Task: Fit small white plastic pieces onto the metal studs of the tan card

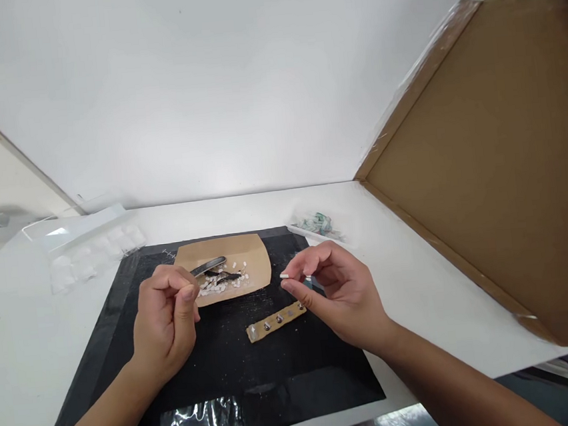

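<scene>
My left hand [166, 321] is closed round a pair of metal tweezers [209, 267] whose tips reach over a brown card [248, 253] strewn with several small white pieces [220, 283]. My right hand [334, 292] pinches one small white piece [285, 276] between thumb and forefinger, just above a narrow tan strip [276, 321] set with several small metal studs. Both hands hover over a black mat [228, 366].
A white table [421, 280] carries the mat. A clear plastic tray [86, 249] lies at the back left, a clear bag of small green parts [318, 224] at the back right. A large cardboard sheet [501, 172] leans on the right. Shiny tape [198, 422] covers the mat's near edge.
</scene>
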{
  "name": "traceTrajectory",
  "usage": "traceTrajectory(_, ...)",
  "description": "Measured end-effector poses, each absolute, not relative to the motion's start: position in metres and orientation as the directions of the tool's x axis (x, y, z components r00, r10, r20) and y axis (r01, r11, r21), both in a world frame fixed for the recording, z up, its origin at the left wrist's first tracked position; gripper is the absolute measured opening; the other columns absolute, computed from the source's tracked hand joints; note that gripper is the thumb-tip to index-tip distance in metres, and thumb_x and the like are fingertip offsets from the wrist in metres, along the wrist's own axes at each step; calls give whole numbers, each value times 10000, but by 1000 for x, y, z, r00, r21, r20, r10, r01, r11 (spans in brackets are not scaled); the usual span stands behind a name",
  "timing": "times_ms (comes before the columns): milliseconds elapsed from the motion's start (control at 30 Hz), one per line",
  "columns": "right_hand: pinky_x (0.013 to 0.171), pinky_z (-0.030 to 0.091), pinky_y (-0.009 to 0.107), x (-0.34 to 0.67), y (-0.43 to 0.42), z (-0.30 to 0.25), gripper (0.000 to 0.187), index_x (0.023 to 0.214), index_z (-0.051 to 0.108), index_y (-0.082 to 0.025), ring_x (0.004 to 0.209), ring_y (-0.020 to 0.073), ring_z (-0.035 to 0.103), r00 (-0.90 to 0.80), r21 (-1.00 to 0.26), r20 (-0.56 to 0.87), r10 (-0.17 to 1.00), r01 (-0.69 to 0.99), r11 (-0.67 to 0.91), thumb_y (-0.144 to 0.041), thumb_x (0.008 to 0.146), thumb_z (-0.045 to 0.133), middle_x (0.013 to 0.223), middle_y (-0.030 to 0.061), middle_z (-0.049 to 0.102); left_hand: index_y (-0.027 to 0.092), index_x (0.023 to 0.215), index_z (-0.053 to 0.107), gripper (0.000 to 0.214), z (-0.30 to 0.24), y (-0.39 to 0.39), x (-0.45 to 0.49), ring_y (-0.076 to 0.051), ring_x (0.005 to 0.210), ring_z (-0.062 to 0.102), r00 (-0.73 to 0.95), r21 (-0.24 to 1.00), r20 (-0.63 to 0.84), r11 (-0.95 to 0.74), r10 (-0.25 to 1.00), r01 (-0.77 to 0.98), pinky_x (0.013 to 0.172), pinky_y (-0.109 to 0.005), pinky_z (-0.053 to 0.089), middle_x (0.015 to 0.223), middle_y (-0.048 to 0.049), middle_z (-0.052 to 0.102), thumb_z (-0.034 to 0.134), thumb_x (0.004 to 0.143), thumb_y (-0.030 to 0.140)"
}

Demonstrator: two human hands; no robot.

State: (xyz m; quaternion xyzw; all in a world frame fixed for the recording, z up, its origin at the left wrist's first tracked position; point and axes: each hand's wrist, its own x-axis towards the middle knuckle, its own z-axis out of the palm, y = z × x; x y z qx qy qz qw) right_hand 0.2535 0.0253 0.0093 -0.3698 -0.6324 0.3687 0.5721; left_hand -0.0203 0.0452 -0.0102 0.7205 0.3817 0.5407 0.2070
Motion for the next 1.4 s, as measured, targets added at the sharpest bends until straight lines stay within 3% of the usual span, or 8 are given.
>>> traceTrajectory(367, 752, 608, 332, 262, 34, 9, 138, 1014, 633, -248, 834, 165, 667, -46, -841, 507, 861, 193, 505, -256, 957, 758, 973, 22, 673, 217, 884, 480, 285, -14, 49, -23, -102, 538, 528, 121, 695, 604, -594, 788, 406, 542, -285, 454, 757, 36, 504, 433, 1140, 334)
traceTrajectory(467, 738, 595, 326, 264, 35, 9, 160, 1133, 674, -257, 810, 156, 645, -79, -827, 507, 859, 236, 510, -231, 980, 711, 983, 24, 664, 216, 899, 498, 288, -15, 49, -26, -127, 615, 551, 133, 635, 643, -622, 755, 458, 604, -314, 464, 828, 5, 526, 376, 1148, 297)
traceTrajectory(567, 721, 581, 323, 266, 36, 10, 208, 1179, 722, -277, 817, 159, 641, -119, -798, 511, 852, 304, 521, -197, 993, 674, 965, 24, 660, 217, 792, 497, 378, -11, 49, -29, -181, 728, 552, 226, 533, 652, -650, 724, 542, 684, -347, 458, 773, -17, 535, 348, 1137, 250)
traceTrajectory(700, 655, 569, 297, 267, 38, 11, 228, 1154, 776, -294, 788, 147, 639, -152, -756, 521, 840, 374, 536, -180, 998, 653, 943, 22, 638, 218, 723, 505, 375, -1, 51, -29, -203, 740, 507, 328, 375, 677, -692, 659, 617, 681, -349, 425, 666, -11, 519, 441, 1091, 195)
traceTrajectory(800, 669, 597, 285, 268, 39, 10, 204, 1158, 776, -271, 773, 122, 660, -171, -767, 503, 847, 362, 529, -200, 990, 683, 1014, 30, 624, 221, 669, 501, 393, 2, 54, -27, -203, 715, 508, 359, 329, 704, -729, 613, 600, 677, -347, 428, 602, 1, 502, 515, 1059, 170)
traceTrajectory(1033, 669, 582, 260, 283, 43, 14, 118, 1066, 772, -239, 755, 119, 697, -355, -738, 427, 832, 395, 547, -252, 952, 798, 985, 18, 705, 219, 611, 560, 423, -2, 57, -30, -182, 671, 501, 365, 310, 718, -742, 593, 594, 753, -357, 453, 556, 26, 567, 616, 1027, 169)
traceTrajectory(1200, 694, 535, 255, 291, 48, 19, 76, 946, 770, -229, 777, 135, 682, -507, -658, 337, 793, 476, 584, -261, 927, 836, 913, -1, 735, 229, 619, 530, 478, -3, 54, -32, -215, 784, 556, 285, 358, 643, -608, 711, 709, 733, -348, 444, 605, -14, 583, 458, 1092, 212)
traceTrajectory(1400, 728, 493, 251, 294, 50, 19, 75, 944, 778, -220, 822, 137, 676, -595, -599, 243, 766, 529, 601, -230, 916, 846, 918, -15, 760, 238, 763, 527, 376, -4, 53, -31, -241, 840, 545, 214, 405, 630, -552, 746, 729, 784, -386, 430, 746, -36, 601, 374, 1105, 206)
